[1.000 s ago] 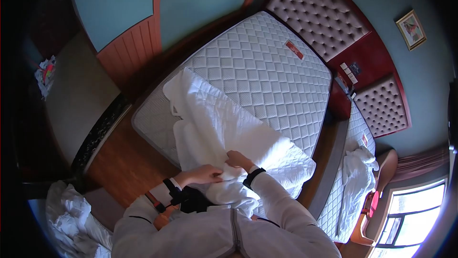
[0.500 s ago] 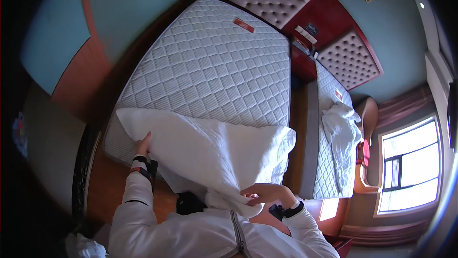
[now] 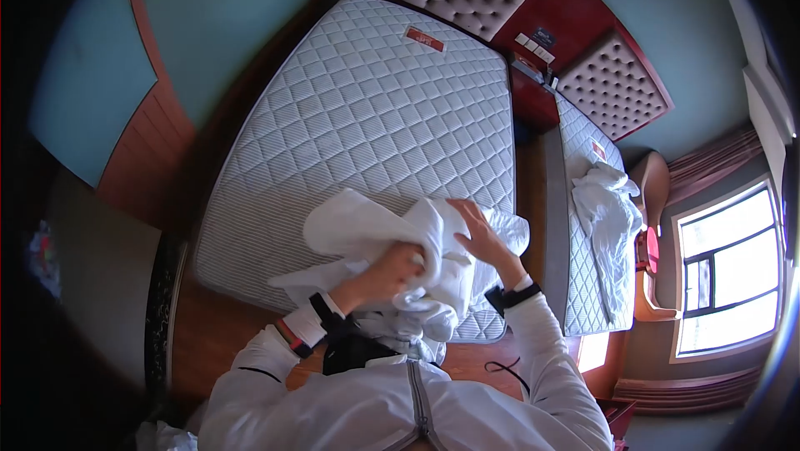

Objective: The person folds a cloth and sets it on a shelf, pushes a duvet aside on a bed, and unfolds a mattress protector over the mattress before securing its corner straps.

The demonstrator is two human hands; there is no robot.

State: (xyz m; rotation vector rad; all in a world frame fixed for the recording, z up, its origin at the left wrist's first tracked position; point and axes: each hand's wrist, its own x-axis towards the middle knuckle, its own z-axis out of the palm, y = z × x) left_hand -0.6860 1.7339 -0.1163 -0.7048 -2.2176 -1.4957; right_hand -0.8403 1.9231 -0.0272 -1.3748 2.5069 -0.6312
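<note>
A white bed sheet (image 3: 367,222) lies bunched in loose folds over the near end of the quilted mattress (image 3: 375,109), some of it hanging toward my body. My left hand (image 3: 392,273) is closed in a fist around a fold near the middle of the bundle. On the bundle's right side, my right hand (image 3: 483,238) rests against the cloth, fingers extended and thumb apart. The mattress is bare beyond the sheet, with a red label (image 3: 426,38) near its head end.
To the right stands a second bed (image 3: 575,284) with a crumpled white cloth (image 3: 607,201) on it. A nightstand (image 3: 533,101) sits between the tufted headboards. A chair (image 3: 652,243) and a bright window (image 3: 727,272) are farther right. Wooden floor (image 3: 217,334) shows at the near left.
My left hand has moved right and inward, gathering the spread sheet into a bunch. My right hand has moved up and forward onto it. The sheet's left part has come off the mattress corner.
</note>
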